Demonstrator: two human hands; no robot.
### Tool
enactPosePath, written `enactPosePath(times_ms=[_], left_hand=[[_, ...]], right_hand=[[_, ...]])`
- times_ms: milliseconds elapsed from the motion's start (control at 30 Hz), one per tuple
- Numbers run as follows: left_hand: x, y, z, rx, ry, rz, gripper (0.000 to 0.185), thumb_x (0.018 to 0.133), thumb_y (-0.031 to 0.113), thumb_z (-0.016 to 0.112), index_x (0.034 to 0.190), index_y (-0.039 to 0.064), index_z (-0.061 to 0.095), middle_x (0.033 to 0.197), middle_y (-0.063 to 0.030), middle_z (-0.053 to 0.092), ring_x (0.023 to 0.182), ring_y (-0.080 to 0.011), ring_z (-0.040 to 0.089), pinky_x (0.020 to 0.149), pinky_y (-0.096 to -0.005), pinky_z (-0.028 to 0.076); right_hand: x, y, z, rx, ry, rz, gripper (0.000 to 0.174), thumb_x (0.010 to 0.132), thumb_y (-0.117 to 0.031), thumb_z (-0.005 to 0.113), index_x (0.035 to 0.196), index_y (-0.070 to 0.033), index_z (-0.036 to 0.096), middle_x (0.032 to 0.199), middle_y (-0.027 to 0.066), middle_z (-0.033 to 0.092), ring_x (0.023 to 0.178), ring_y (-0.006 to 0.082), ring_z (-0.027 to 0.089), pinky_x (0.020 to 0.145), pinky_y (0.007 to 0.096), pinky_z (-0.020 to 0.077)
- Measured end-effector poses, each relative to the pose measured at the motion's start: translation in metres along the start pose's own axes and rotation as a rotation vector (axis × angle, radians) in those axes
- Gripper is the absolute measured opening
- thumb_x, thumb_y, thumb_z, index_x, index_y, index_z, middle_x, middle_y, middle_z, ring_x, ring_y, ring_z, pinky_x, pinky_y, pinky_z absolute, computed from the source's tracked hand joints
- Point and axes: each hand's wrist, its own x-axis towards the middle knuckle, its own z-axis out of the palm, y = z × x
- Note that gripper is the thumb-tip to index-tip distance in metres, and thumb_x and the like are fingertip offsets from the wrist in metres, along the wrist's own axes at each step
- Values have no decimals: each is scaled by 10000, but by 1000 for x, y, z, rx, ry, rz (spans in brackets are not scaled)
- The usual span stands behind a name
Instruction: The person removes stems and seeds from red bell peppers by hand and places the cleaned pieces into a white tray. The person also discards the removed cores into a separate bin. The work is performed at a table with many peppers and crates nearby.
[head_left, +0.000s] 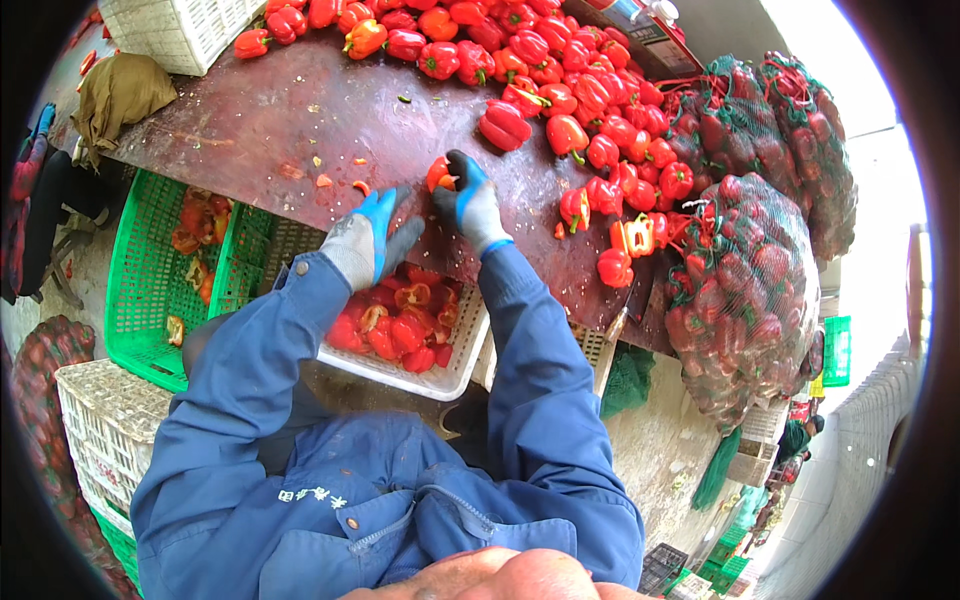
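Observation:
My right hand (469, 196), in a grey and blue work glove, pinches a piece of red bell pepper (437, 172) over the dark red tabletop (247, 142). My left hand (373, 234), gloved alike, is held with its fingers apart above the table's near edge and touches no pepper that I can see. Below it, a white plastic crate (450, 379) holds cut red pepper pieces (405, 322). Small pepper scraps (324, 181) lie left of the hands. A large heap of whole red bell peppers (555, 75) covers the far right of the table.
Mesh sacks of red peppers (742, 300) stand at the right. A knife (618, 325) lies by the table's near right edge. Green crates (161, 277) with pepper pieces are at the left, near stacked white crates (112, 427). Another person (34, 202) is at the far left.

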Motion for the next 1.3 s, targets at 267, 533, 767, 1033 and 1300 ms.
enactPosePath(times_ms=[267, 533, 767, 1033, 1300], left_hand=[[-8, 22, 72, -435, 18, 240, 726, 1057, 505, 676, 1572, 31, 484, 1599, -240, 474, 1556, -368, 404, 1273, -454, 350], [-15, 35, 82, -941, -59, 192, 535, 1018, 113, 722, 1512, 41, 531, 1409, -119, 645, 1263, -216, 659, 1075, -386, 563], [-18, 38, 68, -643, 21, 341, 688, 916, -35, 808, 1531, 42, 511, 1415, -130, 675, 1267, -184, 671, 1093, -397, 579], [-13, 53, 75, -1326, -231, -87, 580, 1137, 481, 520, 1526, 50, 531, 1367, -167, 659, 1220, -245, 662, 1071, -415, 549], [-13, 48, 81, -1029, -151, -2, 546, 1154, 450, 460, 1478, 27, 578, 1328, -163, 685, 1174, -234, 676, 1067, -399, 544]], right_hand=[[-148, -51, -46, 389, -27, 127, 542, 997, -173, 710, 1474, 42, 569, 1382, 136, 653, 1198, 228, 666, 1006, 364, 562], [-175, -77, -75, 1033, -121, 339, 499, 1124, -295, 569, 1480, 54, 541, 1258, 176, 716, 1028, 195, 725, 851, 346, 613], [-189, -115, -101, 497, -181, 363, 494, 1066, -238, 706, 1476, 9, 584, 989, 87, 726, 792, 126, 686, 653, 275, 550], [-186, -88, -56, 780, -146, 484, 415, 1076, -380, 656, 1306, -35, 665, 838, 31, 666, 625, 117, 609, 556, 261, 467], [-180, -82, -56, 670, -192, 465, 285, 1066, -339, 659, 1017, -59, 688, 802, 22, 686, 608, 127, 631, 532, 275, 482]])
